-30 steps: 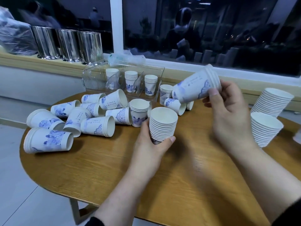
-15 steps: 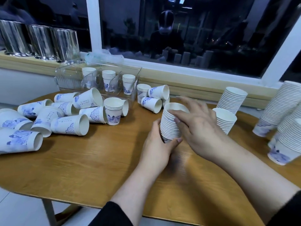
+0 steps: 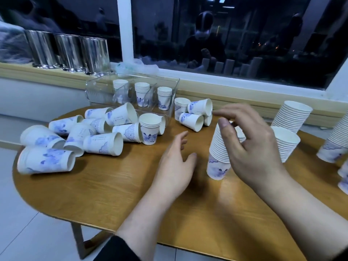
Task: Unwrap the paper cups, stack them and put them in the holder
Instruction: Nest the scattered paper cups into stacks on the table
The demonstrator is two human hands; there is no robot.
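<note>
A tall stack of white paper cups with blue prints (image 3: pixel 216 157) stands upright on the round wooden table (image 3: pixel 113 185). My right hand (image 3: pixel 252 151) reaches over its top, thumb pressed on the front of the stack and fingers curled behind it. My left hand (image 3: pixel 175 162) hovers just left of the stack, fingers apart, holding nothing. The clear plastic holder (image 3: pixel 94 91) sits at the table's back edge with three short cup stacks (image 3: pixel 142 93) inside. Several loose cups (image 3: pixel 102 143) lie on their sides at the left.
More tall cup stacks (image 3: pixel 291 117) stand at the right, one (image 3: pixel 286 144) just behind my right hand. A short upright stack (image 3: pixel 150 129) stands before the holder. Three metal canisters (image 3: pixel 67 51) and crumpled plastic wrap (image 3: pixel 135 65) rest on the windowsill.
My right hand brought its cup down onto the stack. My left hand has let go of the stack and drawn away to the left; the right hand stays on the stack's top.
</note>
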